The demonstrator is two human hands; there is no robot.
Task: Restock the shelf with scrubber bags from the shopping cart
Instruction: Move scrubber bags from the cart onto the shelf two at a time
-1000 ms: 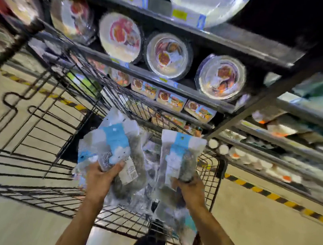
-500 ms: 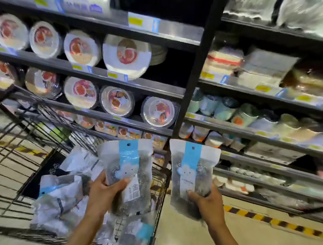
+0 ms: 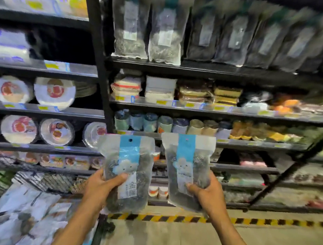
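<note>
My left hand [image 3: 100,188] grips one scrubber bag [image 3: 128,158], clear plastic with a blue strip and dark steel wool inside. My right hand [image 3: 206,194] grips a second, matching scrubber bag [image 3: 186,160]. Both bags are held upright in front of the lower shelves. High on the right unit, a shelf [image 3: 221,70] carries a row of the same kind of scrubber bags [image 3: 165,30] standing side by side. The shopping cart [image 3: 38,179] is at the lower left with several more bags [image 3: 19,217] lying in it.
A black upright post [image 3: 99,61] divides the left unit, stocked with plates [image 3: 54,93] and bowls, from the right unit with sponges [image 3: 127,87] and cups. A yellow-black floor stripe [image 3: 245,221] runs along the shelf base.
The view has tilted up from the cart to the shelves. Both hands have carried their bags out of the cart and to the right, in front of the right unit.
</note>
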